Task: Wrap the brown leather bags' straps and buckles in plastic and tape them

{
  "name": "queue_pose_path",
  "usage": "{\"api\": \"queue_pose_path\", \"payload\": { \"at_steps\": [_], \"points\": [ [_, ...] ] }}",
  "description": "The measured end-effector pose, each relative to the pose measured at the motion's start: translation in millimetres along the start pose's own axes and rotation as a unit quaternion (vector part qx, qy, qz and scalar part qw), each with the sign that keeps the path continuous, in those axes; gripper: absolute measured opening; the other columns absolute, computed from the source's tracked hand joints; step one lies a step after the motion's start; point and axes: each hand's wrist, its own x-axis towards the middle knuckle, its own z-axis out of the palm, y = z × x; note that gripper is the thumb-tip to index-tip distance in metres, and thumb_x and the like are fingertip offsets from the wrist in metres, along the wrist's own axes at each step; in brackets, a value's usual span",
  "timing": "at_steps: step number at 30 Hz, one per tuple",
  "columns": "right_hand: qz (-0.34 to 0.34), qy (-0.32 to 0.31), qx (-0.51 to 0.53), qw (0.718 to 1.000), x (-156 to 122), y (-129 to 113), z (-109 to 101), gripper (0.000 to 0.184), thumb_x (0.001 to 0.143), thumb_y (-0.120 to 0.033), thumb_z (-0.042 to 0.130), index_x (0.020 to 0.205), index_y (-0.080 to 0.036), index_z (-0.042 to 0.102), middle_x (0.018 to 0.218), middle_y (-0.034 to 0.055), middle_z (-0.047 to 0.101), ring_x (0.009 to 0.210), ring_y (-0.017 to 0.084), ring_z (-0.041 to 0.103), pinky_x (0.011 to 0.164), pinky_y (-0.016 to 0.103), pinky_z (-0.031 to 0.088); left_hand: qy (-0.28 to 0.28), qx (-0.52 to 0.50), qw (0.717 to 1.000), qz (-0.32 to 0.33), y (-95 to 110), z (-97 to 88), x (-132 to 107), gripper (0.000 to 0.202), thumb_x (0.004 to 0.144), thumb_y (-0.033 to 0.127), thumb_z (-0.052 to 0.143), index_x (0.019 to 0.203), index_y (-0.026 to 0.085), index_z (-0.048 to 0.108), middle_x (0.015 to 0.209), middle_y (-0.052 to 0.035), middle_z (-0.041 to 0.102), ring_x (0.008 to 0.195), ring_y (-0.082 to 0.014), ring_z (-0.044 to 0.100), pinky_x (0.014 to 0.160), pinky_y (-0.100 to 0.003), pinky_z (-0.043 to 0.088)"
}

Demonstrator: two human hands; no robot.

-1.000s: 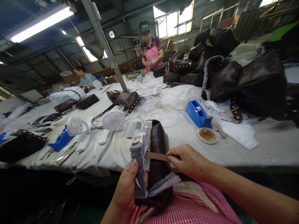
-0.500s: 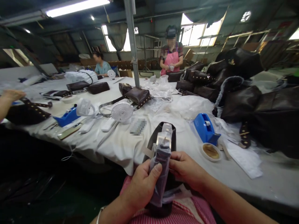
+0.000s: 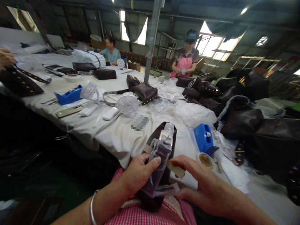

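Observation:
A dark brown leather bag stands on end in my lap against the table edge, with a strap wrapped in clear plastic along its side. At the strap's upper part a pale metal buckle shows through the plastic. My left hand grips the wrapped strap and bag, thumb pressed on top. My right hand is at the bag's right side, thumb and fingers apart. Its fingertips touch a tan piece of tape or card sticking out from the bag. Beneath it, a loose plastic end juts out.
A blue tape dispenser and a tape roll stand right of the bag. Dark bags are piled at the right. A white fan and another blue dispenser are left. Another person's hand holds a studded bag.
My right hand has moved off the strap's side and spread its fingers, and the tan piece now shows. My left hand keeps its grip. The view has tilted down and turned left.

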Motion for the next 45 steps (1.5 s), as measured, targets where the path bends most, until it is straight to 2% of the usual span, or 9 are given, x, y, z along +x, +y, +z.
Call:
{"api": "queue_pose_path", "payload": {
  "at_steps": [3,6,11,14,19,30,36,39,45],
  "points": [
    [-0.117,0.000,-0.126,0.985,10,-11,-4,0.026,0.090,-0.012,0.051,0.112,-0.018,0.065,0.100,0.0108,0.071,0.086,0.019,0.066,0.076,0.028,0.054,0.008,0.063,0.998,0.012,4,1.2,-1,0.046,0.082,0.057,0.065,0.083,0.011,0.072,0.072,-0.0055,0.067,0.063,-0.0165,0.057,0.053,-0.023,0.041],
    [-0.173,0.015,-0.187,0.967,32,-14,-8,0.017,0.090,-0.012,0.053,0.088,-0.018,0.069,0.087,0.0085,0.068,0.079,0.020,0.062,0.073,0.033,0.050,-0.021,0.126,0.992,0.023,8,5.6,-3,0.046,0.084,0.057,0.062,0.078,0.012,0.070,0.069,-0.0023,0.064,0.062,-0.0141,0.054,0.051,-0.021,0.039],
    [-0.131,-0.074,-0.086,0.985,57,-8,-11,0.016,0.087,-0.011,0.064,0.073,-0.018,0.066,0.122,0.0074,0.064,0.121,0.024,0.055,0.102,0.043,0.039,-0.095,0.206,0.972,0.054,11,8.1,-10,0.038,0.091,0.045,0.052,0.080,0.013,0.070,0.071,-0.0006,0.065,0.062,-0.0129,0.056,0.053,-0.021,0.038],
    [-0.115,-0.102,-0.017,0.988,58,-6,-4,0.014,0.086,-0.011,0.066,0.075,-0.019,0.067,0.099,0.0029,0.072,0.106,0.019,0.063,0.101,0.038,0.040,-0.085,0.247,0.963,0.065,10,6.5,-15,0.034,0.091,0.041,0.052,0.081,0.014,0.070,0.072,-0.0001,0.066,0.065,-0.0134,0.058,0.055,-0.021,0.038],
    [-0.024,-0.038,0.030,0.999,52,-8,8,0.020,0.073,0.000,0.071,0.075,-0.020,0.068,0.073,-0.0035,0.069,0.075,0.014,0.064,0.083,0.031,0.043,-0.078,0.254,0.962,0.071,10,8.5,-23,0.042,0.092,0.051,0.048,0.079,0.015,0.066,0.072,-0.0004,0.065,0.065,-0.0136,0.058,0.055,-0.022,0.038],
    [0.010,0.071,0.047,0.996,41,-8,25,0.013,0.075,-0.008,0.075,0.071,-0.020,0.070,0.068,-0.0036,0.070,0.067,0.013,0.062,0.075,0.029,0.042,-0.098,0.199,0.974,0.046,15,11.4,-22,0.035,0.088,0.044,0.053,0.084,0.015,0.072,0.073,-0.0006,0.067,0.065,-0.0139,0.058,0.055,-0.021,0.040],
    [0.051,-0.029,-0.017,0.998,44,-18,6,0.030,0.084,-0.015,0.066,0.114,-0.021,0.067,0.100,0.0032,0.074,0.093,0.019,0.065,0.085,0.031,0.046,-0.094,0.203,0.972,0.075,13,15.7,-19,0.036,0.092,0.043,0.049,0.082,0.016,0.071,0.074,-0.0005,0.066,0.067,-0.0140,0.057,0.056,-0.021,0.039],
    [0.025,-0.116,-0.042,0.992,50,-24,-5,0.015,0.089,-0.018,0.061,0.099,-0.018,0.073,0.103,0.0057,0.073,0.095,0.019,0.065,0.087,0.030,0.047,-0.099,0.201,0.970,0.094,16,16.5,-20,0.035,0.091,0.042,0.050,0.077,0.016,0.070,0.070,0.0003,0.064,0.066,-0.0139,0.056,0.057,-0.021,0.041],
    [0.012,-0.217,-0.045,0.975,64,-25,-13,0.019,0.090,-0.018,0.057,0.080,-0.015,0.072,0.085,0.0039,0.070,0.082,0.015,0.062,0.077,0.025,0.045,-0.117,0.184,0.972,0.082,17,16.1,-20,0.033,0.089,0.042,0.054,0.078,0.017,0.071,0.073,-0.0009,0.067,0.067,-0.0151,0.058,0.060,-0.022,0.044]
  ]
}}
